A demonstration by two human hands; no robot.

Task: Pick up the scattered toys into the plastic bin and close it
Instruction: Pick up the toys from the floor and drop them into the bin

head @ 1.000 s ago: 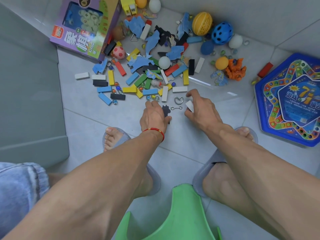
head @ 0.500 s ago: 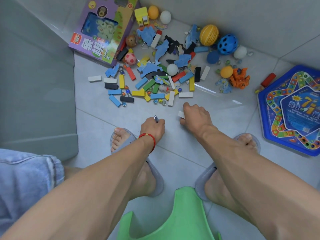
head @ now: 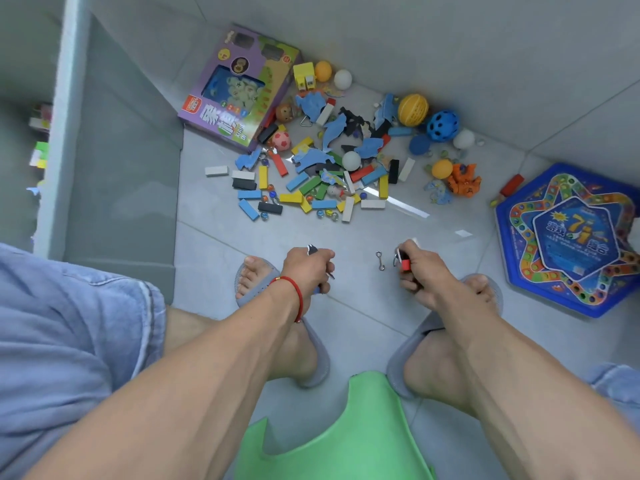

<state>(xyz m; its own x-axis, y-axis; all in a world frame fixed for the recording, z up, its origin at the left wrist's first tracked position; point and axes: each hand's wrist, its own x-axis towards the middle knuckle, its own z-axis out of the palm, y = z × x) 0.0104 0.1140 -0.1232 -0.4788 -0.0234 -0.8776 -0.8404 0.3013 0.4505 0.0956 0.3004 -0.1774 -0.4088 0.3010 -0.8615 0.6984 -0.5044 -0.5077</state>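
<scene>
Scattered toys (head: 332,168) lie in a heap on the grey floor ahead: coloured blocks, blue puzzle pieces, balls, marbles. My left hand (head: 306,268) is curled round small dark pieces near my left foot. My right hand (head: 417,271) grips several small pieces, a red one and a white one among them, above my right foot. A metal hook (head: 380,260) lies on the tile between the hands. The grey plastic bin (head: 114,168) stands at the left, with a few toys showing inside it.
A purple game box (head: 239,95) leans by the bin at the back. A blue star-shaped game board (head: 571,237) lies at the right. A green stool (head: 346,441) is under me. Yellow, blue and white balls (head: 443,126) sit near the wall.
Both hands have drawn back from the toy pile toward my feet, each closed round small pieces. The metal hook now lies apart on the tile.
</scene>
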